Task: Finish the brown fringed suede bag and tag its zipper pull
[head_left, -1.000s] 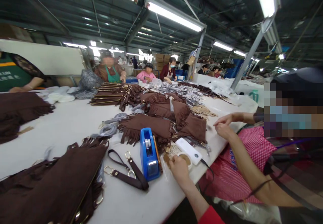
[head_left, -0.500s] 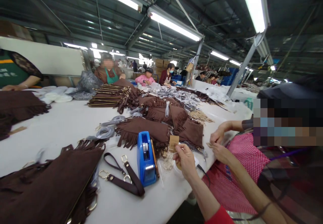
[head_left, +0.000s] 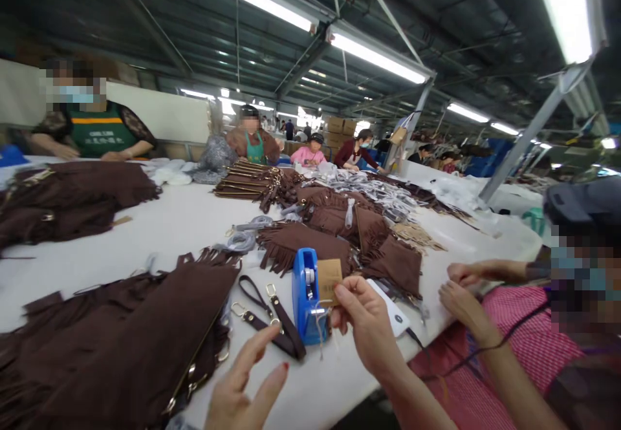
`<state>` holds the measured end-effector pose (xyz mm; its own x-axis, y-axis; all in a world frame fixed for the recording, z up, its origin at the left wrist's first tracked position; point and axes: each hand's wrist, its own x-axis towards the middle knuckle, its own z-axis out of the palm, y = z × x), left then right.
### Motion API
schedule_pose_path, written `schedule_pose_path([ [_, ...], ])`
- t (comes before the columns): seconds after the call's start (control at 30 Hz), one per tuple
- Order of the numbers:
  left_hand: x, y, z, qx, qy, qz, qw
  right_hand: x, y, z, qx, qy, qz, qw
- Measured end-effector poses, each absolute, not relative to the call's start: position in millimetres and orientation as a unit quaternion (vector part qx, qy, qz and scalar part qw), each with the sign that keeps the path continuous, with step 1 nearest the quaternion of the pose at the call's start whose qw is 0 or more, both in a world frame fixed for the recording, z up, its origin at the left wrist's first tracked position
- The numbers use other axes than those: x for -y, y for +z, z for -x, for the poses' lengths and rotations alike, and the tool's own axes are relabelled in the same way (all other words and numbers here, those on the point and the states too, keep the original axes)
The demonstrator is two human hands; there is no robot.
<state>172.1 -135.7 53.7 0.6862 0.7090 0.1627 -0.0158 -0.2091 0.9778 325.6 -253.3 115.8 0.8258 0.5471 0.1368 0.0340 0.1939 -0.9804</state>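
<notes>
My right hand (head_left: 366, 323) pinches a brown kraft hang tag (head_left: 328, 275) by its edge, with a pale string dangling below. Just beyond the tag stands a blue tape dispenser (head_left: 305, 301), partly behind the string. My left hand (head_left: 245, 388), fingers apart and holding nothing, is low in front of a dark brown wrist strap (head_left: 286, 336) with gold clasps. To its left lies a brown fringed bag (head_left: 145, 333) with a gold zipper.
More fringed bags (head_left: 310, 246) and bundled grey straps (head_left: 242, 239) cover the table's middle. A white device (head_left: 388, 307) with a cable lies right of my hand. A co-worker's hands (head_left: 458, 288) work close on the right; another co-worker (head_left: 104, 129) sits far left.
My left hand has come into view from below. My right hand has brought the tag in front of the tape dispenser. The view has turned left.
</notes>
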Motion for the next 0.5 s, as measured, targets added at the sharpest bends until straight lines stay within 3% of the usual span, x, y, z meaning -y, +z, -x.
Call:
schedule_pose_path([
  [0.07, 151, 74, -190, -0.249, 0.284, -0.598, 0.707, 246, 111, -311, 0.254, 0.205, 0.612, 0.721],
  [0.17, 158, 81, -203, -0.249, 0.267, -0.492, 0.79, 237, 100, -293, 0.269, 0.243, 0.608, 0.706],
  [0.5, 146, 17, -143, -0.421, 0.233, -0.487, 0.729, 229, 33, -259, 0.183, 0.282, 0.606, 0.721],
])
